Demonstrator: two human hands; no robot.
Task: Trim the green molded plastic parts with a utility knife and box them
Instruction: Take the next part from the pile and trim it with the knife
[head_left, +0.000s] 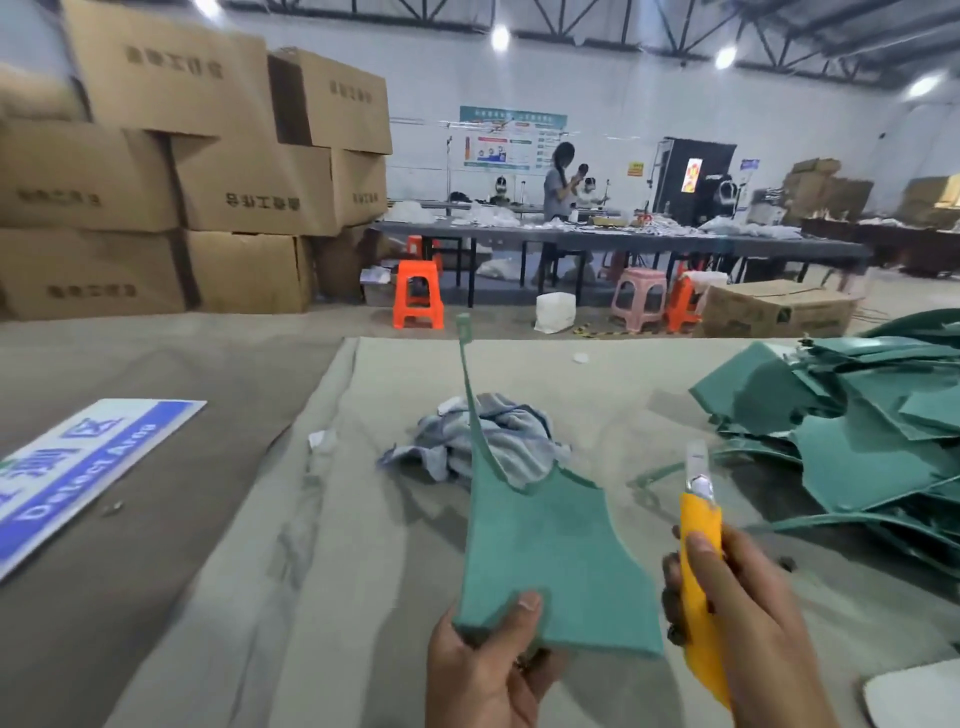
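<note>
Spreading across the whole near foreground, the table (363, 519) under its grey-beige cloth is carrying everything that matters. At the right edge, a loose pile of green parts (857, 441) is sitting well apart from both hands, looking like untrimmed stock waiting its turn. Nearer the middle, a crumpled rag (498, 441) is lying behind the piece now in hand.

That green molded part (550, 561) is being held up above the table, its thin strip of flash (470, 395) rising and curling away from the upper edge. Judging by how it is standing flat from one corner, the sheet is probably light and fairly stiff, while the strip seems limp and flexible. The lower corner looks like the sensible place to grip, away from the cutting edge.

The left hand (488, 670) is pinching that bottom-left corner, thumb on top. Just beside the part's right edge, the right hand (748, 623) is wrapping its fingers round the yellow utility knife (698, 561), blade extended and pointing upward, not touching the plastic.
</note>
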